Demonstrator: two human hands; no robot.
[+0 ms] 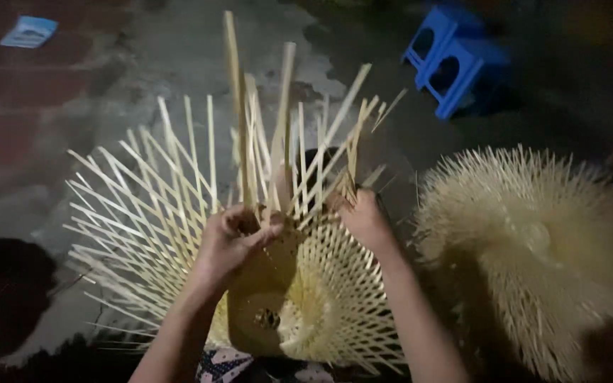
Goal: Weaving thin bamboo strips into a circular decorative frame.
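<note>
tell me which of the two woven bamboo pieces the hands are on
The half-woven bamboo piece in the centre, loose strips sticking up; the rounded one on the right lies untouched.

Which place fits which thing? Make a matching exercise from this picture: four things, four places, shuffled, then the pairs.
Things:
1. blue plastic stool
2. finished woven piece
3. half-woven bamboo piece
4. blue packet

Places:
a. on the floor, top left
b. on the right, untouched
c. top right, on the floor
d. under the left hand and right hand

Pairs: 1-c, 2-b, 3-d, 4-a
</note>
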